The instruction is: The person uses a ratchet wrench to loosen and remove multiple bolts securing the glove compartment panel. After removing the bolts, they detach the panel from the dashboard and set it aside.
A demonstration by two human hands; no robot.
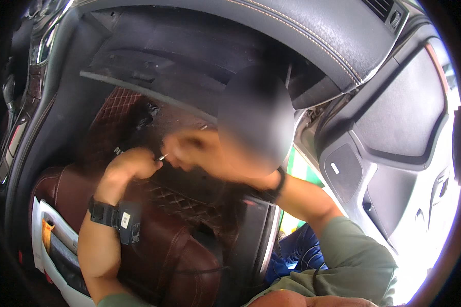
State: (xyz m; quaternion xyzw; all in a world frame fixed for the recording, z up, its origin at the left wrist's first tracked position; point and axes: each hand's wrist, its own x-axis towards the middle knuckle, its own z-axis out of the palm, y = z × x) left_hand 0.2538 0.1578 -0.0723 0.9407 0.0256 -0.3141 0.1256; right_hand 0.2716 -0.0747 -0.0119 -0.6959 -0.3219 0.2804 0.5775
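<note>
My left hand (pixel 134 163) is closed in front of me, over the quilted floor mat (pixel 189 204). A small, shiny, pointed metal piece (pixel 162 157) sticks out from its fingertips; its other end is hidden in the grip. Just to the right, my right hand (pixel 185 148) hovers close to the metal tip. Its fingers look curled but are smeared by motion, so I cannot tell whether they hold anything. A blurred grey patch hides part of the view above my right forearm.
A dark panel (pixel 148 89) under the dashboard (pixel 297 30) hangs beyond my hands. The brown leather seat (pixel 153 245) lies below, with a white bag (pixel 61 240) on its left. At right is the open car door (pixel 389 128); the centre console (pixel 23 123) borders the left.
</note>
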